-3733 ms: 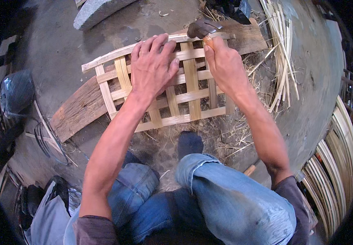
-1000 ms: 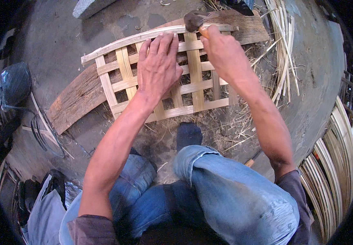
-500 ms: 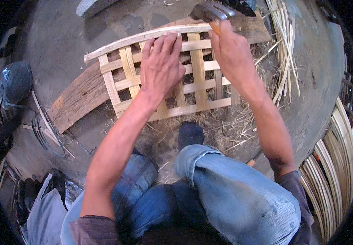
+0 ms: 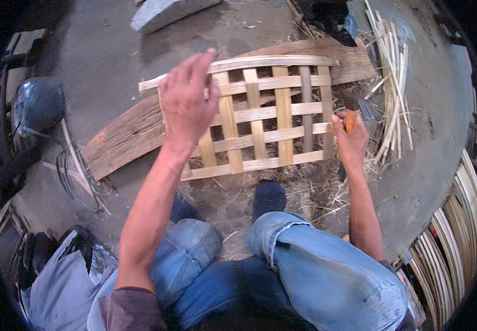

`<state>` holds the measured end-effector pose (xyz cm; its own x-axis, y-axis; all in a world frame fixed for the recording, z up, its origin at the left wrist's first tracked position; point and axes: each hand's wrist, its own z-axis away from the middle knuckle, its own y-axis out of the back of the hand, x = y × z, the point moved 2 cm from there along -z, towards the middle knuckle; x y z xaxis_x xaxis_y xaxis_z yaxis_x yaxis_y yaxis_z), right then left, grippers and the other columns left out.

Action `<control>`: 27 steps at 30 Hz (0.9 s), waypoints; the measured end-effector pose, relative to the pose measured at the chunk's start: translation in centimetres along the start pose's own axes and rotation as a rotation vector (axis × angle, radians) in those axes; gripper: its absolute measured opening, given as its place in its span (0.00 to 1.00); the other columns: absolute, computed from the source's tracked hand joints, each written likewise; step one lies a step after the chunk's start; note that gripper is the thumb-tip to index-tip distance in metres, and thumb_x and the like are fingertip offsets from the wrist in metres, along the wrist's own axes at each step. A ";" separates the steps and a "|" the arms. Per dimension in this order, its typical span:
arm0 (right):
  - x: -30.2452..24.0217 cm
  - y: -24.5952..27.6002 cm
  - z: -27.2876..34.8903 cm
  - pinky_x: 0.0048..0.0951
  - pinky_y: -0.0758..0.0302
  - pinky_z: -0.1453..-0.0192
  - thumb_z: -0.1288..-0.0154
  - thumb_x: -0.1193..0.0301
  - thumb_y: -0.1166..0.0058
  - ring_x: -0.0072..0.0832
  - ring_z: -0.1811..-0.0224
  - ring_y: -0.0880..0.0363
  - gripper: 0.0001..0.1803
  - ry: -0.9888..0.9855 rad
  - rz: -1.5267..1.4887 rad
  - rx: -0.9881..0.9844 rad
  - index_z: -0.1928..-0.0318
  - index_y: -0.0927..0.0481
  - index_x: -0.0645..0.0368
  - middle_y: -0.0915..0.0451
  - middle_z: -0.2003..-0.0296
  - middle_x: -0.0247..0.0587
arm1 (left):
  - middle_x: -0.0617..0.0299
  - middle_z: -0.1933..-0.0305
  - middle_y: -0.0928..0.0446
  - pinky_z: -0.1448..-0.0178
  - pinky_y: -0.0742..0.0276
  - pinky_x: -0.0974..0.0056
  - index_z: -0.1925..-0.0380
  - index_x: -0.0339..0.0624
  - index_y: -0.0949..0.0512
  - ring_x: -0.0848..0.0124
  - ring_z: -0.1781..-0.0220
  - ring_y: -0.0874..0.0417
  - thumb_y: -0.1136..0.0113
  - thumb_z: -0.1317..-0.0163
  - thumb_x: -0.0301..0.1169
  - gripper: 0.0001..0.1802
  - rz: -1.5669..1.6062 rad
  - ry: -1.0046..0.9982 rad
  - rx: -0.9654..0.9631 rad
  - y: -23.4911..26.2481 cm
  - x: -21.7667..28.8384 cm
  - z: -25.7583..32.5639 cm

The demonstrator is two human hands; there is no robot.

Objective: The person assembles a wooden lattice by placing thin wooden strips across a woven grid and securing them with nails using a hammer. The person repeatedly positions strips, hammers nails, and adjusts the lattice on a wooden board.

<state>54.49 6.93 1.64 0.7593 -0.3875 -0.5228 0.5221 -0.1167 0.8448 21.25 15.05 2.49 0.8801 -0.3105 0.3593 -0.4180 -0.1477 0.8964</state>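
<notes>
A woven lattice panel (image 4: pixel 285 135) of flat pale strips, which look like bamboo, lies in front of me, with a thicker rim strip (image 4: pixel 282 59) along its far edge. My left hand (image 4: pixel 189 99) is over the panel's left end, fingers stretched out and nothing seen in them; whether it touches the strips I cannot tell. At the panel's right edge, my right hand (image 4: pixel 351 138) is closed round the orange handle of a hammer (image 4: pixel 366 109), its metal head pointing away to the right. The thumb of that hand is close to the panel's edge strip.
Under the panel lies a weathered wooden plank (image 4: pixel 122 135). Loose thin strips (image 4: pixel 392 83) are heaped at the right, and shavings litter the floor. Long curved strips (image 4: pixel 459 237) are stacked at the lower right. A stone block (image 4: pixel 172 12) is at the back, a dark wrapped bundle (image 4: pixel 39 102) at the left.
My left hand has slid left along the rim and its fingers have straightened. The right hand has brought the hammer down from the far rim to the panel's right edge.
</notes>
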 end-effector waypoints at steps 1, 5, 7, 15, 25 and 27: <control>0.4 -0.7 -0.5 0.40 0.23 0.54 0.40 0.59 0.31 0.42 0.62 0.16 0.18 -0.010 -0.055 -0.030 0.59 0.17 0.60 0.15 0.65 0.48 | 0.58 0.38 0.24 0.32 0.36 0.52 0.34 0.53 0.27 0.60 0.36 0.24 0.39 0.36 0.36 0.28 -0.073 0.013 -0.009 0.7 -1.9 -0.7; 0.4 -2.0 -1.3 0.39 0.23 0.54 0.41 0.60 0.29 0.42 0.62 0.16 0.18 -0.038 -0.141 -0.077 0.60 0.18 0.61 0.15 0.66 0.49 | 0.63 0.44 0.19 0.33 0.38 0.53 0.44 0.54 0.20 0.66 0.38 0.22 0.38 0.35 0.37 0.19 -0.226 -0.030 -0.237 1.8 -5.8 -1.8; 0.5 -1.5 -2.4 0.39 0.23 0.54 0.41 0.60 0.29 0.43 0.63 0.17 0.19 -0.017 -0.197 -0.069 0.60 0.18 0.61 0.16 0.67 0.48 | 0.66 0.49 0.17 0.33 0.39 0.53 0.48 0.54 0.18 0.68 0.42 0.21 0.38 0.35 0.38 0.15 -0.218 -0.050 -0.293 1.8 -5.7 -1.7; -1.0 2.1 -6.2 0.47 0.24 0.53 0.28 0.67 0.44 0.51 0.61 0.18 0.10 0.381 0.284 0.166 0.55 0.20 0.62 0.18 0.64 0.54 | 0.67 0.53 0.18 0.37 0.37 0.54 0.51 0.55 0.18 0.67 0.49 0.18 0.35 0.38 0.36 0.14 -0.116 -0.106 -0.208 -0.5 -3.0 -0.9; -14.7 -5.2 -2.8 0.58 0.24 0.61 0.24 0.65 0.54 0.61 0.62 0.18 0.13 0.589 -0.068 -0.328 0.52 0.30 0.64 0.18 0.67 0.66 | 0.69 0.54 0.18 0.37 0.36 0.56 0.55 0.53 0.17 0.67 0.49 0.18 0.34 0.40 0.34 0.12 -0.086 -0.084 -0.073 -1.2 -2.7 0.0; -14.9 -6.5 -3.0 0.58 0.24 0.63 0.24 0.64 0.54 0.62 0.64 0.18 0.14 0.543 0.030 -0.379 0.54 0.30 0.65 0.19 0.70 0.65 | 0.69 0.55 0.18 0.37 0.36 0.56 0.56 0.53 0.16 0.67 0.49 0.18 0.35 0.40 0.34 0.12 -0.095 -0.075 -0.084 -1.3 -2.5 -0.1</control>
<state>40.97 16.14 3.58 0.8115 0.1424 -0.5667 0.5230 0.2555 0.8131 19.58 16.10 0.47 0.8939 -0.3690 0.2544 -0.3110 -0.1018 0.9449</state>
